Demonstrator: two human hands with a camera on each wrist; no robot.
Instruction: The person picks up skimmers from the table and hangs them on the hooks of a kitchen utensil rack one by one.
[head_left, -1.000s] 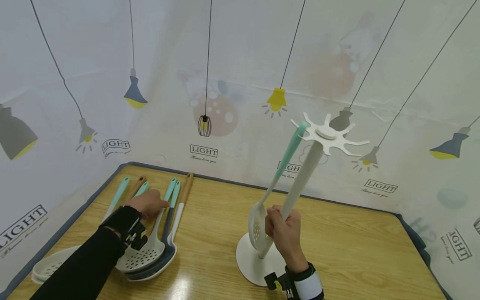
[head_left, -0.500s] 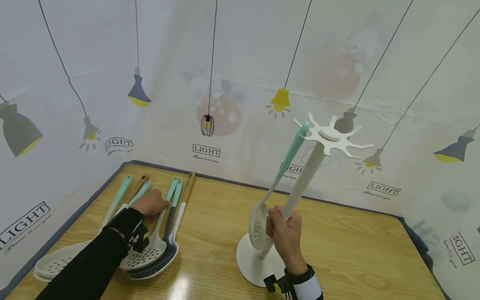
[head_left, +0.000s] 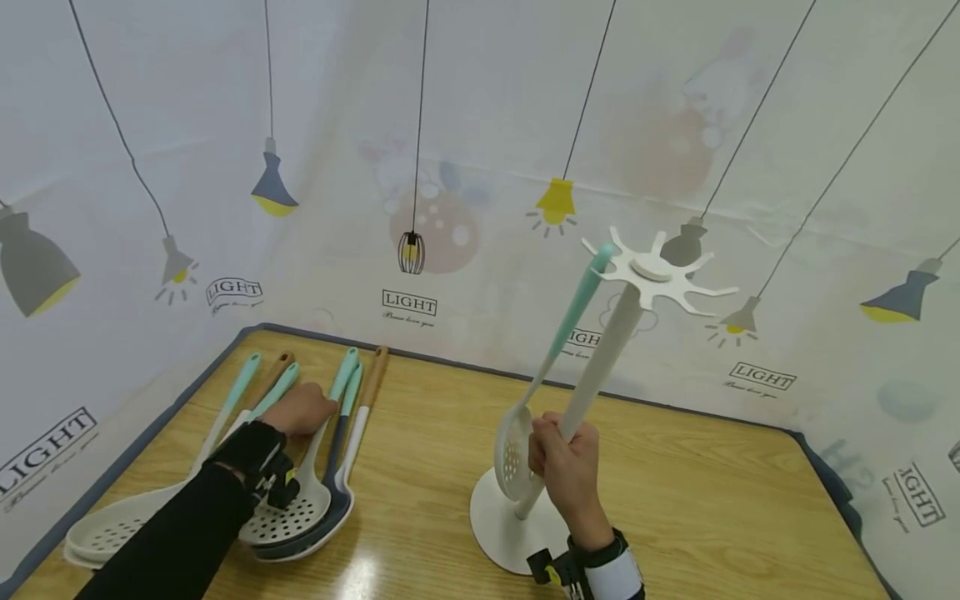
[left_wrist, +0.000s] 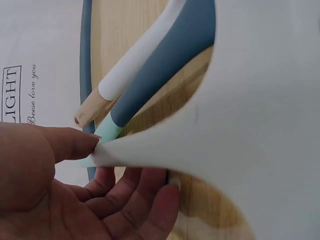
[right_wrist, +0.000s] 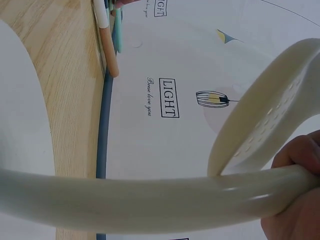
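My left hand (head_left: 298,408) pinches a white skimmer (head_left: 288,518) with a mint handle, thumb on one face and fingertips beneath. In the left wrist view the skimmer's neck (left_wrist: 140,150) passes between thumb and fingers. Just under its bowl lies a dark blue utensil (head_left: 335,454), mint-handled, and below that a white one (head_left: 357,437) with a wooden handle. My right hand (head_left: 572,467) wraps round the pole of a white utensil stand (head_left: 611,358), which leans right in the head view. From one of its hooks hangs another mint-handled skimmer (head_left: 513,462), its bowl beside my right hand.
Left of my left hand, a second stack has a white skimmer (head_left: 112,529) on top, with mint and wooden handles (head_left: 272,375) pointing to the back. The stand's round base (head_left: 498,533) is at the wooden table's (head_left: 712,500) front middle. A printed curtain (head_left: 480,100) backs the table.
The end of the pinched skimmer's mint handle has risen slightly above the blue utensil's handle. My right hand keeps its grip on the stand; the head view has shifted a little.
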